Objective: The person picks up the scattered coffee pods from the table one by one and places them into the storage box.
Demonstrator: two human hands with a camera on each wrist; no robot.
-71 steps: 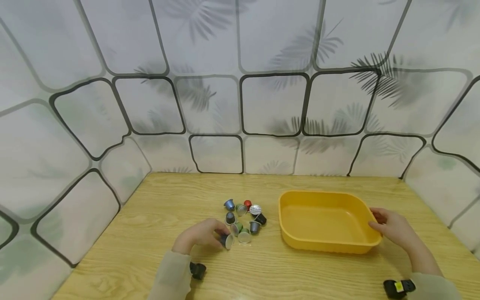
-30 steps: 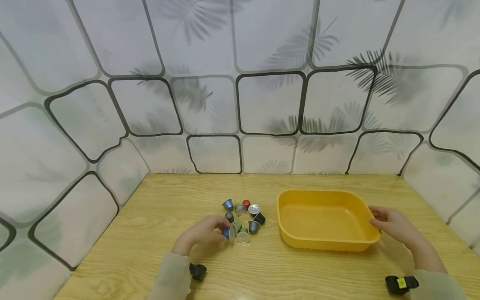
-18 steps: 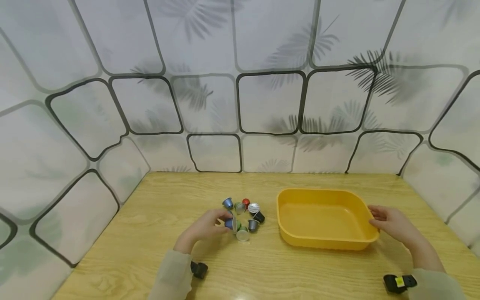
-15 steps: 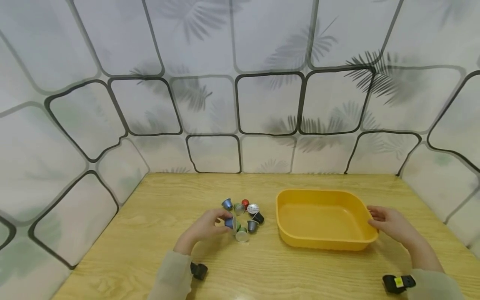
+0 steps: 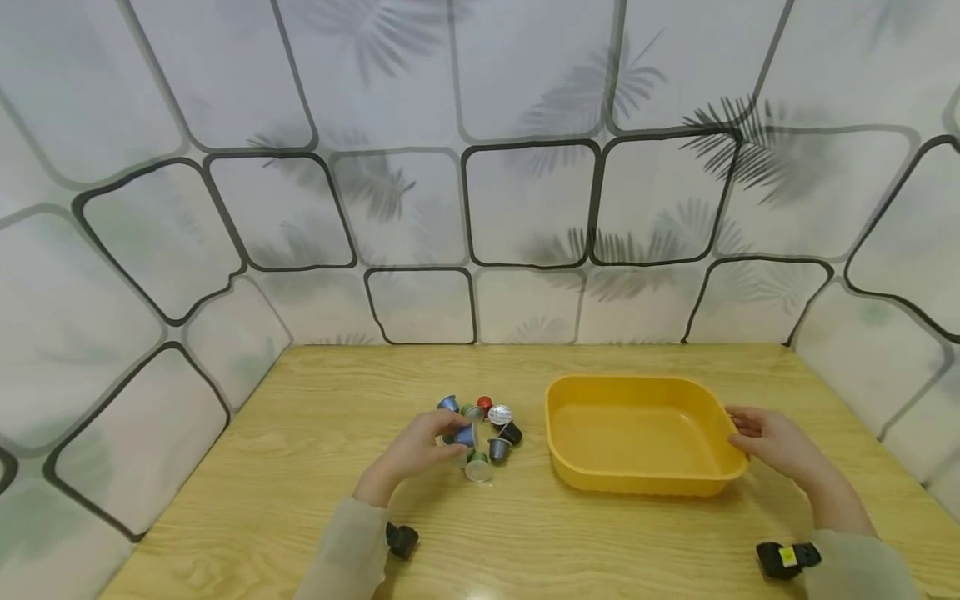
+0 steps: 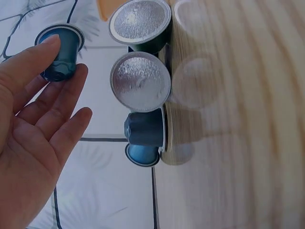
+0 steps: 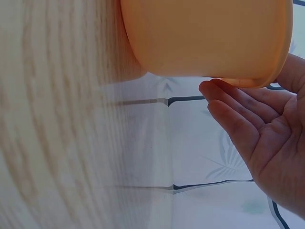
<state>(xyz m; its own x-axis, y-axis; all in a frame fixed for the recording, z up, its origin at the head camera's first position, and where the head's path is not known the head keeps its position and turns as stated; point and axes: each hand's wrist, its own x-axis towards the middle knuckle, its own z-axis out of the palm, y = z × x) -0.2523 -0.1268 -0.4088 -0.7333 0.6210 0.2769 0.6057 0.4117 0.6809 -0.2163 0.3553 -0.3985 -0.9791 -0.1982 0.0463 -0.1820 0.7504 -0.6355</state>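
Note:
My left hand [image 5: 420, 448] pinches a blue coffee capsule [image 5: 465, 435] between thumb and fingers, above the near left side of a capsule cluster. In the left wrist view this capsule [image 6: 66, 55] hangs clear of the table, foil rim up, the other fingers loosely extended. Behind the held one, a dark capsule is mostly hidden. Close by lie a green capsule [image 5: 478, 468] showing its foil lid and a grey capsule [image 5: 498, 450]. My right hand [image 5: 772, 442] holds the right end of a yellow tray [image 5: 637, 482], thumb at the rim and fingers against the outer wall.
At the cluster's far side are a blue capsule [image 5: 447, 403], a red capsule [image 5: 484, 405] and a silver-lidded capsule [image 5: 500, 414]. A black capsule [image 5: 511, 432] lies nearest the tray. All rest on a wooden table [image 5: 360, 392] backed by a patterned curtain [image 5: 420, 208].
From low at the cluster's near left edge, my left hand has lifted the blue capsule and moved away from me, turning it more upright. My right hand stays at the tray.

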